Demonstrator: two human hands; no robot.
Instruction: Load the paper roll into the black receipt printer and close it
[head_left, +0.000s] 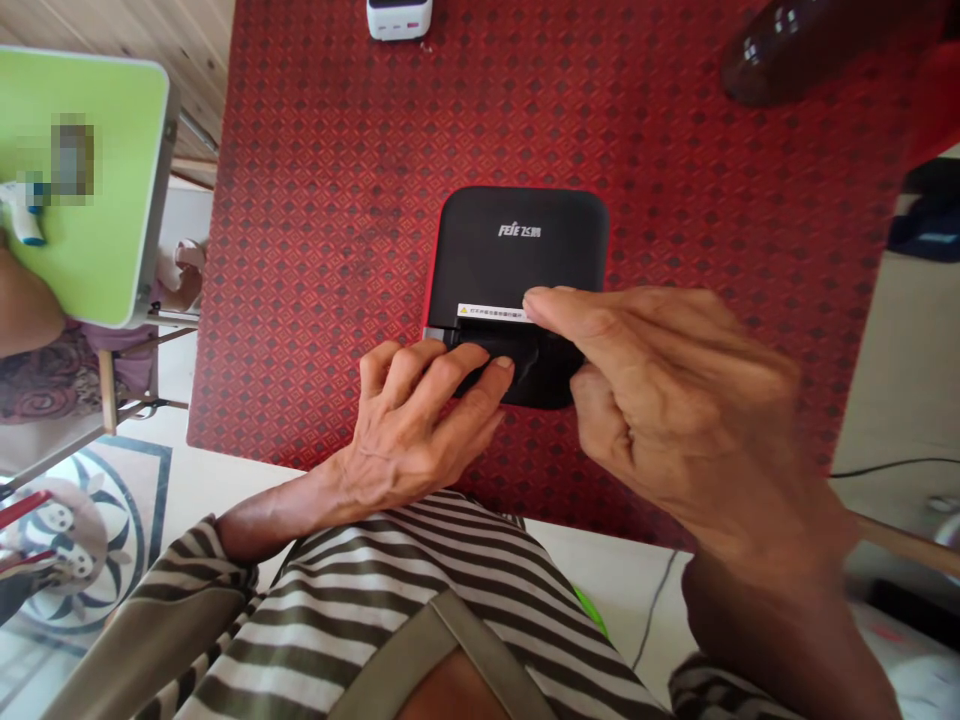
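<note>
A black device with a red rim point(517, 240), probably a small printer, lies on a red patterned table cover point(337, 250) and carries a "FEIE" logo. A small white warning label point(491, 312) sits across its middle. Below that is a dark flap or slot area point(510, 365), partly hidden by my fingers. My left hand point(412, 420) curls over the device's near edge, its fingers pressing on that dark part. My right hand point(660, 400), slightly blurred, grips the device's near right side, with the index fingertip beside the label.
A white box point(399, 15) stands at the table's far edge, and a dark brown bottle point(795, 50) lies at the top right. To the left is a green tabletop point(82, 190) with another person's arm point(22, 300). A black cable point(900, 465) runs along the right.
</note>
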